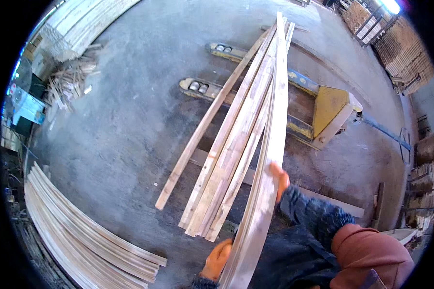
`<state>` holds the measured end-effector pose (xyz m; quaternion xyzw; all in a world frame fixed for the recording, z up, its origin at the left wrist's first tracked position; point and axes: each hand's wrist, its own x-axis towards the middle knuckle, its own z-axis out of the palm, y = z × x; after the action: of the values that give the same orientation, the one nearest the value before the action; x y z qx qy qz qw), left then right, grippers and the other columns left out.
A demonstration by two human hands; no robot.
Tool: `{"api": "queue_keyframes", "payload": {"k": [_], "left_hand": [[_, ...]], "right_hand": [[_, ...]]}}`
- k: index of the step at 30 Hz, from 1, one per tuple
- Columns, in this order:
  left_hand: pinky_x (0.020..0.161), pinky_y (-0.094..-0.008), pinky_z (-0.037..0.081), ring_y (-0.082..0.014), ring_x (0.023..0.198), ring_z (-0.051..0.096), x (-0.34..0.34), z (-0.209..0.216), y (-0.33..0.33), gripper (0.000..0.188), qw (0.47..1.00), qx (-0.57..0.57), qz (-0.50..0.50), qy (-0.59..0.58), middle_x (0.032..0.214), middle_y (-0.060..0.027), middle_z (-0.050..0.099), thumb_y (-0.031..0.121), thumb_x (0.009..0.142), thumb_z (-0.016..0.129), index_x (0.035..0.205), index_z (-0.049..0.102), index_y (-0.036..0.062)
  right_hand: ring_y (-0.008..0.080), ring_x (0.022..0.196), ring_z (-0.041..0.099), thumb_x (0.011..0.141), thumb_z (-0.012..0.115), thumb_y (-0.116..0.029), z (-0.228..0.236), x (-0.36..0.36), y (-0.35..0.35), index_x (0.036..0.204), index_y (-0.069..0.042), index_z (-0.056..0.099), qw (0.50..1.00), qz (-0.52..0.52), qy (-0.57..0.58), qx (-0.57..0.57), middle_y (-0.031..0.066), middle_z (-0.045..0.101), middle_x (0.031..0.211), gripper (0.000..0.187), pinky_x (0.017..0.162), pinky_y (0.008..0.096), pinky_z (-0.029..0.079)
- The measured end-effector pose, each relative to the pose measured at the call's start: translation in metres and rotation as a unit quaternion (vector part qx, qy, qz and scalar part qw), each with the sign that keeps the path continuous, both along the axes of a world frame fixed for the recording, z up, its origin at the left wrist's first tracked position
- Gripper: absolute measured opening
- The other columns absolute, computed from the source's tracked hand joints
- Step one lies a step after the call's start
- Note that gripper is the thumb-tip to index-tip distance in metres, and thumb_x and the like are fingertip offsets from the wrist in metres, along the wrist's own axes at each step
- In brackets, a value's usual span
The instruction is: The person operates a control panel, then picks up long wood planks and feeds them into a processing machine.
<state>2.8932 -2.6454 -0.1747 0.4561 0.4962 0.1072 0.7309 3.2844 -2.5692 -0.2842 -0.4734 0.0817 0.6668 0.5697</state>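
A long pale wooden board point(275, 130) runs from the lower edge up to the far end of the lumber, widening toward me. My right hand point(280, 181) grips its right edge about midway along, fingers wrapped around the side. Lower down, my left hand point(217, 260) is closed against the board's left side; its fingertips are partly hidden. Under and left of the held board lie several loose planks point(231, 159), fanned out and meeting at the far end. One narrow strip point(202, 125) lies apart on their left.
A yellow pallet jack point(330, 113) stands beneath the planks, its forks pointing left and its handle right. At the lower left is a stack of long boards point(82, 231). Wood scraps point(70, 84) are heaped at the far left. Stacked timber point(402, 50) stands at the far right.
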Motion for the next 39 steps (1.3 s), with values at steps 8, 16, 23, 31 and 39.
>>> {"api": "queue_keyframes", "payload": {"k": [8,16,23,31,39], "left_hand": [[0.095,-0.0352,0.052,-0.0181,0.114,0.06,0.255,0.097,0.072,0.067,0.982,-0.148,0.018,-0.117,0.127,-0.0103,0.062,0.038,0.09,0.076,0.141,0.053,0.0011],[0.088,-0.0392,0.054,-0.026,0.101,0.067,0.262,0.145,-0.136,0.082,0.977,-0.023,0.017,0.213,0.117,-0.0152,0.069,0.05,0.076,0.085,0.134,0.059,-0.002],[0.097,-0.047,0.05,-0.0375,0.112,0.063,0.274,0.314,-0.271,0.085,0.913,0.089,0.001,0.397,0.12,-0.0211,0.066,0.048,0.069,0.084,0.136,0.053,0.0059],[0.1,-0.0481,0.047,-0.0358,0.111,0.066,0.267,0.348,-0.386,0.083,0.794,0.24,0.114,0.547,0.121,-0.0153,0.068,0.03,0.062,0.087,0.136,0.057,0.009],[0.095,-0.0496,0.052,-0.0357,0.11,0.066,0.256,0.32,-0.448,0.093,0.818,0.241,0.163,0.496,0.123,-0.0164,0.066,0.028,0.054,0.091,0.137,0.054,0.0079]], "right_hand": [[0.0275,0.132,0.055,0.093,0.073,-0.016,0.205,-0.049,-0.172,0.154,-0.015,0.034,0.961,0.208,0.175,-0.06,0.0084,0.055,0.145,0.073,0.11,0.0496,0.045],[0.0305,0.132,0.051,0.1,0.05,-0.061,0.219,0.158,-0.167,0.151,-0.012,0.046,0.949,0.237,0.198,0.068,0.0112,0.055,0.145,0.07,0.111,0.0468,0.041],[0.037,0.125,0.056,0.09,0.054,-0.074,0.165,0.233,-0.048,0.141,-0.01,0.056,0.98,0.115,0.142,-0.076,0.0184,0.06,0.139,0.081,0.113,0.0556,0.04],[0.0416,0.111,0.063,0.09,0.052,-0.072,0.074,0.218,-0.081,0.154,-0.006,0.033,0.969,0.156,0.025,0.188,0.0249,0.058,0.129,0.094,0.092,0.0593,0.058],[0.0434,0.119,0.059,0.096,0.051,-0.062,0.156,0.215,-0.085,0.157,-0.002,0.029,0.962,0.233,-0.003,0.146,0.0308,0.046,0.146,0.089,0.091,0.051,0.055]]}}
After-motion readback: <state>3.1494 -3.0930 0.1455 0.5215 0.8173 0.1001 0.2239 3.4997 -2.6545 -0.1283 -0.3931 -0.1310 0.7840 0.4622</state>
